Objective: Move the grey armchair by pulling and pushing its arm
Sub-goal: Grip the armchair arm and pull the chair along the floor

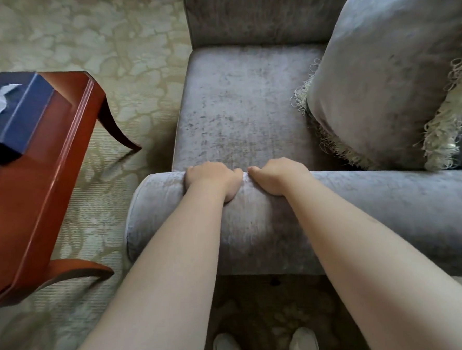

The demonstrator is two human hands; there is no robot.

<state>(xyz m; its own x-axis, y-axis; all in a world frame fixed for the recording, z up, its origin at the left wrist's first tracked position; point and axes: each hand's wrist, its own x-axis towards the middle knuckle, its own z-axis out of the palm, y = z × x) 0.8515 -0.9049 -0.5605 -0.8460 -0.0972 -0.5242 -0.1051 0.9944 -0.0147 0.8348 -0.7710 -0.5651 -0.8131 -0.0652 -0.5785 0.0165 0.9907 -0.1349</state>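
Floor: pale patterned carpet; on it a wooden table, the reference for all places below, bearing a blue tissue box.
Item: grey armchair, standing on the carpet near the table, apart from it.
Facing: open seat front turned toward the table; the back, with a fringed cushion, on the side away from it.
Long axis: the rolled arm runs from its rounded end nearest the table straight away from it.
Left hand: on the arm, nearer the table; fingers curled over the roll to the seat side, clasping it.
Right hand: just beside the left, farther from the table; same clasp.
Handling (judged): heavy; plush cover soft, possibly slick; padding yields over a stiff frame; carpet will drag.
Hold (judged): over the roll, fingers hooked for pulling, palm heels for pushing.
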